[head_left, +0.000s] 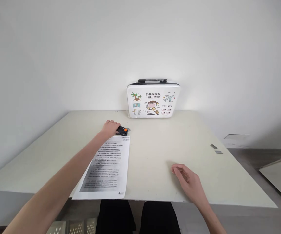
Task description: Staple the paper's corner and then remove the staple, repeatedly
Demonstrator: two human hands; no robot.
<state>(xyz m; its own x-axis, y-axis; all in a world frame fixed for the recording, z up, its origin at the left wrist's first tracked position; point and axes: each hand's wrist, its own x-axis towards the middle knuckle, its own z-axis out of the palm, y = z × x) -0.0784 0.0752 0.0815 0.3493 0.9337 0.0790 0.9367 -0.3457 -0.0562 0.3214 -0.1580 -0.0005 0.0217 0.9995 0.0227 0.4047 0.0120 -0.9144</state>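
The stapler lies on the worktop just beyond the far edge of the printed paper; the left hand appears clamped on its left end, though part of the grip is hidden beneath the fingers. The right hand is near the front of the worktop, fingers curled, with nothing visible in it; whether thumb and fingertips meet cannot be told.

Handling: the stapler should prove stiff, compact and moderately light, with smooth sides that may slip slightly; take hold around the body, keeping fingers off the right end. The paper should be light, flexible, easily creased and prone to slide; lift it by a side margin or corner, with the flat of the fingers in support.

Appearance: the stapler is black, with a bright orange patch on the exposed part and a small grey piece at its right end; the paper is white, with dense dark lines of print and a grey shaded area, partly covered by the left forearm; its lower edge reaches the front of the worktop.
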